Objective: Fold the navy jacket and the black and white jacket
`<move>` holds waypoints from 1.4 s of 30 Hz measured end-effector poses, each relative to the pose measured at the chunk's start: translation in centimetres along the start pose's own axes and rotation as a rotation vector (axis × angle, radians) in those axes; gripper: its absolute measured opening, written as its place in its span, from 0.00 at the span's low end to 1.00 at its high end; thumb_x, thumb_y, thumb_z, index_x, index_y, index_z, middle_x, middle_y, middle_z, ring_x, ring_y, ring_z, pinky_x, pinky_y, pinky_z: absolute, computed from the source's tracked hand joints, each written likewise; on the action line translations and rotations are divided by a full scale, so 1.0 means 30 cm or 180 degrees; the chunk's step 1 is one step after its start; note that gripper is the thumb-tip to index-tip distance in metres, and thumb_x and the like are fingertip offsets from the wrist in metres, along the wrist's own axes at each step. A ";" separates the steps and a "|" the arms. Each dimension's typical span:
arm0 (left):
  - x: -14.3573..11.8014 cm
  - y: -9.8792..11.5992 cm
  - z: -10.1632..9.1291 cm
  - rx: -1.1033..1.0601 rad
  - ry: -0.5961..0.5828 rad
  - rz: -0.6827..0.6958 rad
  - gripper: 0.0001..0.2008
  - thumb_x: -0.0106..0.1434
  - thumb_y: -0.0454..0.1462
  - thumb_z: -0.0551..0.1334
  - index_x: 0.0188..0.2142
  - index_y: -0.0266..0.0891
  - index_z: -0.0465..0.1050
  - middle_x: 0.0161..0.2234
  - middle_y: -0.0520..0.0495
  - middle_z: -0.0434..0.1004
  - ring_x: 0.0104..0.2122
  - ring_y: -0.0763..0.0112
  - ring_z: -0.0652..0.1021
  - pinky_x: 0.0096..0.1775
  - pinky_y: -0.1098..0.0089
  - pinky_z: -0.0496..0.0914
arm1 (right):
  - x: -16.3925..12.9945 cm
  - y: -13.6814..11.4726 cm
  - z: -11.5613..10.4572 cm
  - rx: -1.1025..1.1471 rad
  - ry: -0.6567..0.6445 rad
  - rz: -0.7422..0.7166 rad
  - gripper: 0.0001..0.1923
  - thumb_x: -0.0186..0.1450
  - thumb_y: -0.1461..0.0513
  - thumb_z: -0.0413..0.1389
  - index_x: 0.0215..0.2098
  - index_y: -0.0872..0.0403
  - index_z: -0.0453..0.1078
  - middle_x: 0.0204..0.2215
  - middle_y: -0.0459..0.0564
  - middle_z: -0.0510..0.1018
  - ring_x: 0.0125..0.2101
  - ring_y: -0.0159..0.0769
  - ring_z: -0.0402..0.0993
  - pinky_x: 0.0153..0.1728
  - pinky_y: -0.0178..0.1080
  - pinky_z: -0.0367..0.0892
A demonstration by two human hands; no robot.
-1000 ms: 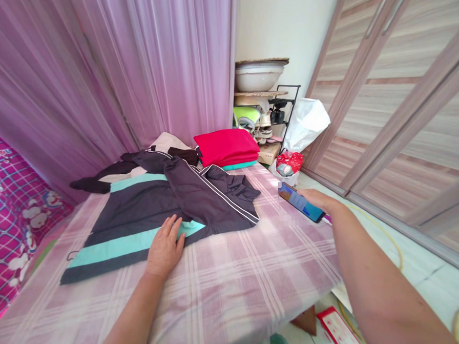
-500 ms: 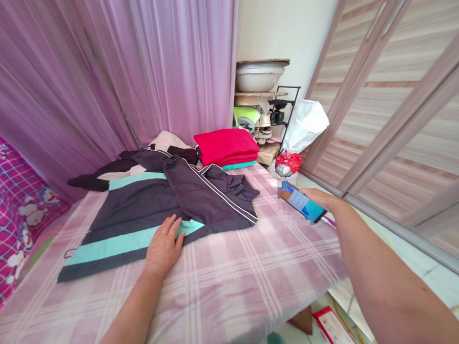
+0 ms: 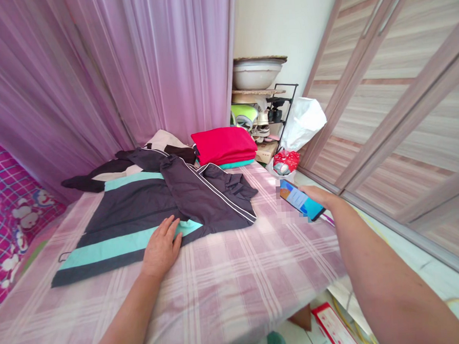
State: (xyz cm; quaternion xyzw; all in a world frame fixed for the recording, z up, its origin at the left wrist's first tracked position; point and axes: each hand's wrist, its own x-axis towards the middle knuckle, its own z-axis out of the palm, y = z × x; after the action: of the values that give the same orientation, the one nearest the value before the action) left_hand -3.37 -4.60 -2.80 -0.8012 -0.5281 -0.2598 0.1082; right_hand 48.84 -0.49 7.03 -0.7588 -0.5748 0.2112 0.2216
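Little has shifted since the earlier frame — the view has drifted slightly, and the right hand (image 3: 318, 197) with its phone (image 3: 301, 203) sits a touch further from the dark jacket (image 3: 169, 201), while the left hand (image 3: 161, 247) stays where it was.

That left hand lies flat and open, fingers spread, on the teal band along the jacket's near hem, pressing the cloth onto the checked bedsheet (image 3: 235, 274). It grips nothing. The right hand is closed around the phone, screen lit and tilted up, held over the bed's edge to the right of the jacket.

The jacket itself lies spread on the bed, its body flat to the left, with a sleeve and collar part folded over and bunched on the right side. Beyond the jacket, against the purple curtain (image 3: 132, 69), sit a red folded stack (image 3: 224, 144) and some other loose clothes.

By the look of it, the step in hand is smoothing the jacket flat before folding — only one hand is on it. The next move would call for a free right hand, so the phone would have to go down clear of the jacket first; then the bunched right side needs pulling straight.
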 end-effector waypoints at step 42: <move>-0.015 0.006 -0.057 0.0425 -0.1009 -0.0374 0.28 0.70 0.49 0.49 0.66 0.42 0.61 0.65 0.42 0.62 0.65 0.54 0.63 0.63 0.48 0.57 | -0.287 -0.494 0.650 -0.1498 -0.0416 -0.1750 0.30 0.73 0.50 0.39 0.69 0.51 0.56 0.69 0.54 0.55 0.68 0.44 0.48 0.66 0.58 0.40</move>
State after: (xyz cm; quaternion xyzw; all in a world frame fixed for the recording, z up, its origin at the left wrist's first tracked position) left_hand -3.84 -5.79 -1.60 -0.7910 -0.6005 -0.1004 0.0612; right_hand 23.92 -3.43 0.33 -0.5911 -0.8031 0.0538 0.0524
